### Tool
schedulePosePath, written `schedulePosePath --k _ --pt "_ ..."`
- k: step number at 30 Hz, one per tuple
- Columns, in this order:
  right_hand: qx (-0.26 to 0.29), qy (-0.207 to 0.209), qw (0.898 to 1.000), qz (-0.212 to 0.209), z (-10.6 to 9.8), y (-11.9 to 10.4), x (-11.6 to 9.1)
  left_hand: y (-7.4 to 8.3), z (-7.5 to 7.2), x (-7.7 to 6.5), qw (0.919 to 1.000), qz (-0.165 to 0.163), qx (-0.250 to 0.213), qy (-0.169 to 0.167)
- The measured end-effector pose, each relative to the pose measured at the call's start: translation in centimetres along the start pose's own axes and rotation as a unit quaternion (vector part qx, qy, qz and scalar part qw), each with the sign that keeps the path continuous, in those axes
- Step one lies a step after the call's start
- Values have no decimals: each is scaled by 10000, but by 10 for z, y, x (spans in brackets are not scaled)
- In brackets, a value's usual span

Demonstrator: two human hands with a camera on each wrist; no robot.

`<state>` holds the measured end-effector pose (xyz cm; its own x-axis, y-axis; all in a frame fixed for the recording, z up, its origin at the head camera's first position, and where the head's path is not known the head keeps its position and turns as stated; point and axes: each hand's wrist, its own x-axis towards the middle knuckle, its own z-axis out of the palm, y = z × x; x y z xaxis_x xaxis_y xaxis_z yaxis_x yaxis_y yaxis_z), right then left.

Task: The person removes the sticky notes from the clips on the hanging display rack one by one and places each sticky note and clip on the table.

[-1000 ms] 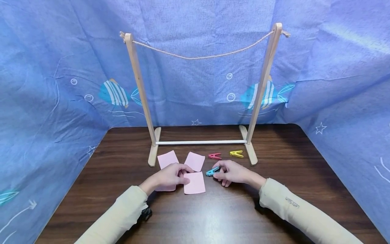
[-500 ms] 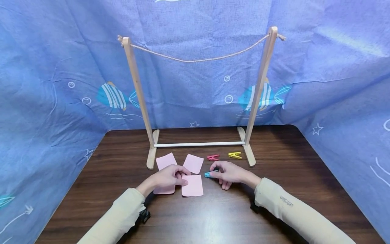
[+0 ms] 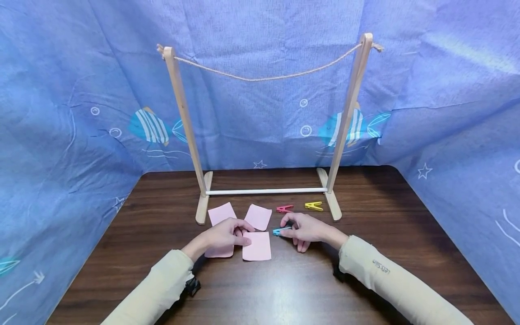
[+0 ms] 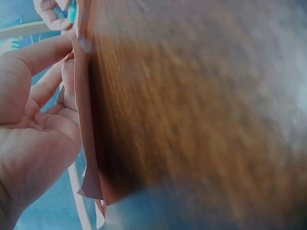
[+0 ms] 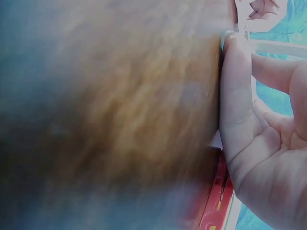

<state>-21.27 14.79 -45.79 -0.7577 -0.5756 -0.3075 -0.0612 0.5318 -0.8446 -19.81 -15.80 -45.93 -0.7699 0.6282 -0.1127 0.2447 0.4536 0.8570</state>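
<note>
In the head view my left hand (image 3: 228, 232) holds the left edge of a pink paper square (image 3: 257, 248) between thumb and fingers. The left wrist view shows this sheet (image 4: 82, 115) edge-on against the fingertips. My right hand (image 3: 305, 228) pinches a blue clothespin (image 3: 277, 232) low over the table, just right of that square. Its thumb and fingers cover most of the clothespin. Behind lie two more pink squares, one in the middle (image 3: 258, 216) and one at the left (image 3: 222, 212). Another pink square (image 3: 220, 252) sits partly under my left hand.
A red clothespin (image 3: 285, 208) and a yellow clothespin (image 3: 314, 206) lie beyond my right hand on the dark wood table (image 3: 378, 212). Behind them stands a wooden frame (image 3: 186, 113) with a sagging rope (image 3: 252, 80) strung across its top. Blue fish-print cloth (image 3: 252, 126) surrounds the table.
The blue clothespin has turned flatter in my right fingers, and the thumb covers more of it. My left hand stays at the paper square. The head view has shifted slightly.
</note>
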Motion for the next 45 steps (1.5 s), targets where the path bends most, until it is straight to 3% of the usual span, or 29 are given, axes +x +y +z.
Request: schedulePosePath --k 7,11,16,20,24,26,30,33,37,41,45 --pt "128 -137 9998 -44 -7 1 -9 -2 1 1 9994 299 -168 29" --pt "346 -196 9992 -74 -17 -3 -16 -1 -5 2 9982 275 -534 38" --pt "223 21 9991 -360 -37 -16 -24 11 -25 -3 9939 227 -958 496" --pt "-73 315 9981 -521 -61 -28 -35 24 -46 -13 9942 215 -822 654" --pt "-861 715 9912 -700 -90 -43 -51 34 -73 -26 9974 134 -373 610" --pt "-1523 1029 9798 -792 -104 -50 -59 40 -88 -34 9989 23 -66 468" --pt "-2578 1731 9471 -814 -126 -64 -77 54 -115 -51 9969 -185 698 317" --pt "-3020 2179 9247 -793 -139 -73 -89 65 -128 -63 9882 -216 1390 601" --pt "-3424 2617 8990 -781 -154 -80 -99 75 -141 -76 9701 -273 2131 1125" --pt "-3753 3026 8723 -820 -168 -80 -105 78 -150 -84 9486 -314 2810 1422" --pt "-4013 3287 8499 -929 -177 -76 -106 74 -157 -88 9175 -397 3562 1725"
